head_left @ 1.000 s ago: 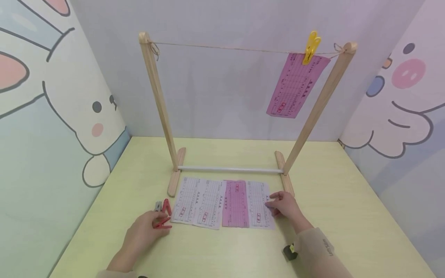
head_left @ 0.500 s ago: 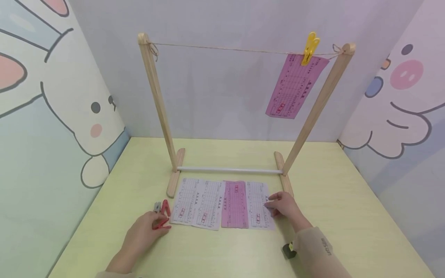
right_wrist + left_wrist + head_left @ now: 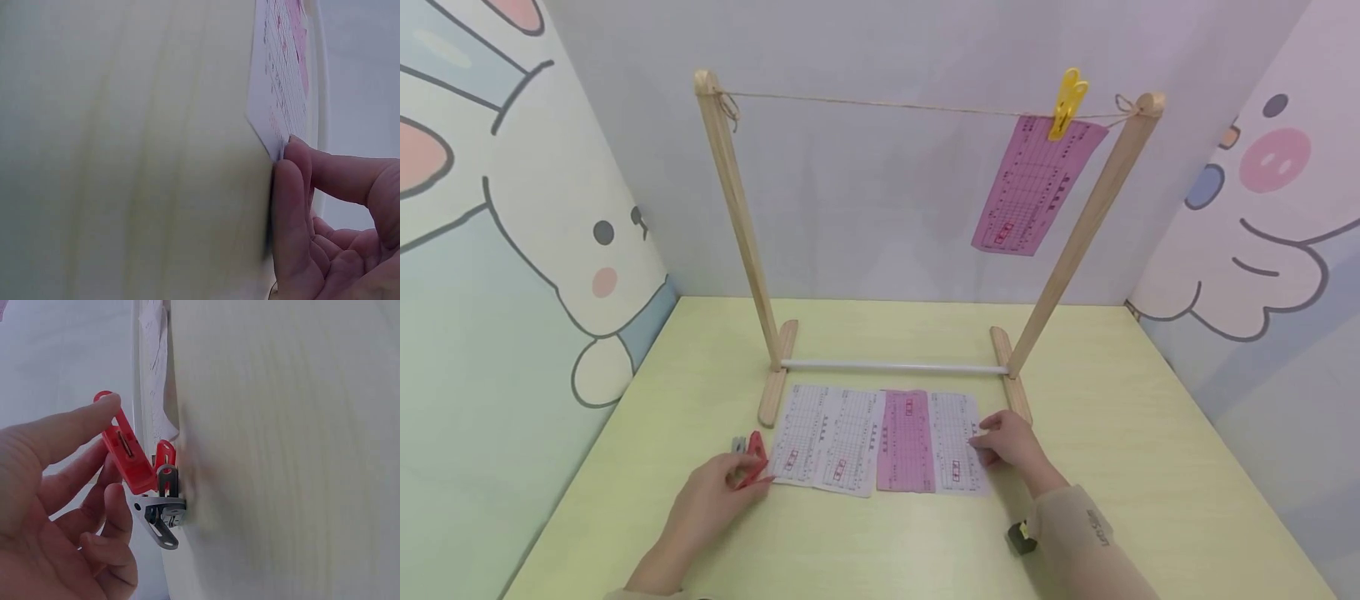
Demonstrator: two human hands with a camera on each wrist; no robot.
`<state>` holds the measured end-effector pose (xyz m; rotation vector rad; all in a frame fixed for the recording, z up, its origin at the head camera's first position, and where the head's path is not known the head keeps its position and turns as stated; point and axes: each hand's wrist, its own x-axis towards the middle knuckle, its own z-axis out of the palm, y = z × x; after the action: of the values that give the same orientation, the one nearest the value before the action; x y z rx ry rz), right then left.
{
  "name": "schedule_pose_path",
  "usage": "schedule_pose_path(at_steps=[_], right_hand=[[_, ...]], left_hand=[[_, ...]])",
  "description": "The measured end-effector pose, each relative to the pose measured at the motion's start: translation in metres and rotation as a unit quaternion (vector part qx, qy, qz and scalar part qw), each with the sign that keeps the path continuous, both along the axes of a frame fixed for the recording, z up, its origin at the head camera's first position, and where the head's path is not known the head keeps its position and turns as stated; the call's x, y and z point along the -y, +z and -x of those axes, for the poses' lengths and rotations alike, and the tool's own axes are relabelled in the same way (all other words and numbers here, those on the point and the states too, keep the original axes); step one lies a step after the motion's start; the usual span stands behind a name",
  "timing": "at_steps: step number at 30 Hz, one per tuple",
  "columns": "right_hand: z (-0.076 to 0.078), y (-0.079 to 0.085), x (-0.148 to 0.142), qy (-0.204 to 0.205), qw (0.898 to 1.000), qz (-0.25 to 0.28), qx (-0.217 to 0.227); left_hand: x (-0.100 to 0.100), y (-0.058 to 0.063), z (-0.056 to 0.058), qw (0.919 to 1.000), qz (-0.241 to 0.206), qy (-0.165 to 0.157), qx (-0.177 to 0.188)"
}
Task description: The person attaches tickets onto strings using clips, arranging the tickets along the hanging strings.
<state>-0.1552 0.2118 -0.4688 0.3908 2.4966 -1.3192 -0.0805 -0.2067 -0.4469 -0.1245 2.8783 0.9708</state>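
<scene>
My left hand pinches a red clothespin between thumb and fingers, just above the table at the left of the paper slips. Beyond it, in the left wrist view, are another red clothespin and a grey one. My right hand pinches the right edge of the rightmost white printed slip, thumb above and finger below in the right wrist view. Left of it lie a pink slip and two white slips. Higher up, a yellow clothespin holds a pink slip on the string.
A wooden frame with a left post and a right post carries the string across its top. A white rod joins its feet behind the slips. A small black object sits by my right sleeve.
The red clothespin in my left hand has turned and tilted upward between the fingers. My right hand stays at the edge of the white slip. The head view has shifted slightly.
</scene>
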Motion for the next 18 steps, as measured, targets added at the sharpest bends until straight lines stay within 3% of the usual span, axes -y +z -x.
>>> schedule_pose_path(at_steps=[10, 18], right_hand=[[0.001, 0.002, 0.002, 0.009, 1.000, -0.012, 0.006], [0.005, -0.004, -0.006, 0.010, 1.000, -0.010, 0.019]], left_hand=[[-0.007, 0.006, 0.003, 0.9990, -0.033, 0.026, -0.017], [-0.007, 0.012, 0.004, 0.9971, -0.049, 0.002, -0.057]])
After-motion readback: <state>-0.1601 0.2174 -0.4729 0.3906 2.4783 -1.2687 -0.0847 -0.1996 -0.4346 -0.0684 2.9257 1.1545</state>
